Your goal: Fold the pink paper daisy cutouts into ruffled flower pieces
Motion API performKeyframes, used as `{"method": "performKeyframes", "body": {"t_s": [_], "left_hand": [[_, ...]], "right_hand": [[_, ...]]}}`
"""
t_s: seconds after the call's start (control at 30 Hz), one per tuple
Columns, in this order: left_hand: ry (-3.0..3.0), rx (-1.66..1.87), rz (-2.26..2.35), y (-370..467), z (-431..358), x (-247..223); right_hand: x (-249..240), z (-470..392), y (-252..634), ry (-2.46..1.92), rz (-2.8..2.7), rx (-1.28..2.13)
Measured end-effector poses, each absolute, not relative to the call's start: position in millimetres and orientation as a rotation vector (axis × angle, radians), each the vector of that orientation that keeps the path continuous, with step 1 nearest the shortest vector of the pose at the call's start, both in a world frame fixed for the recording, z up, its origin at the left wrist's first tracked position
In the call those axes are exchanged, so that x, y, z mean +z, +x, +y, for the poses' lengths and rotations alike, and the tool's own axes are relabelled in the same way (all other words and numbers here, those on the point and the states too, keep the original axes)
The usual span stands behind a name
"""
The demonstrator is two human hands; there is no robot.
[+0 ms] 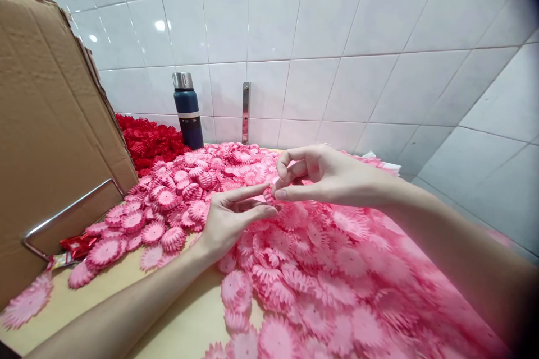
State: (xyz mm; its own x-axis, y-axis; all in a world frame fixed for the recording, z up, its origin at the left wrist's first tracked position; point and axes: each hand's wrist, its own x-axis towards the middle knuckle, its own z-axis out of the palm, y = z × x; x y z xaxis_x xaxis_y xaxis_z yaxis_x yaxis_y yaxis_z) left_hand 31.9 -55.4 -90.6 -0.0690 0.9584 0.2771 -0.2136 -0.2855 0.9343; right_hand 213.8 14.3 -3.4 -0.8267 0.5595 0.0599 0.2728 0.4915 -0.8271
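Between my two hands, above the heap, is a small pink fabric flower piece (268,195) with a fringed edge. My left hand (231,214) comes from the lower left and pinches it between thumb and fingertips. From the right, my right hand (324,176) grips the same piece with thumb and forefinger, its other fingers curled. Part of the piece is hidden by the fingertips. Under and around both hands lies a big pile of pink flower pieces (295,286), round and flat with pleated, petal-like rims.
A cardboard box (54,112) stands at the left, with a bent metal rod (71,210) and a red wrapper (78,245) by it. Behind are red flower pieces (151,137), a dark blue bottle (189,115) and a metal bracket (246,112) against the tiled wall (328,17). The tabletop (181,314) is yellowish.
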Motion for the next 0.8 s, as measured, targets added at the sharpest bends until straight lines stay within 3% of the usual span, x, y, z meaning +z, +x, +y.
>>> {"method": "performKeyframes", "body": {"t_s": [0.8], "left_hand": [[1.312,1.544,0.831,34.7,-54.0,-92.4]], "right_hand": [[-7.6,19.5,214.0,-0.693,-2.411,1.297]]}}
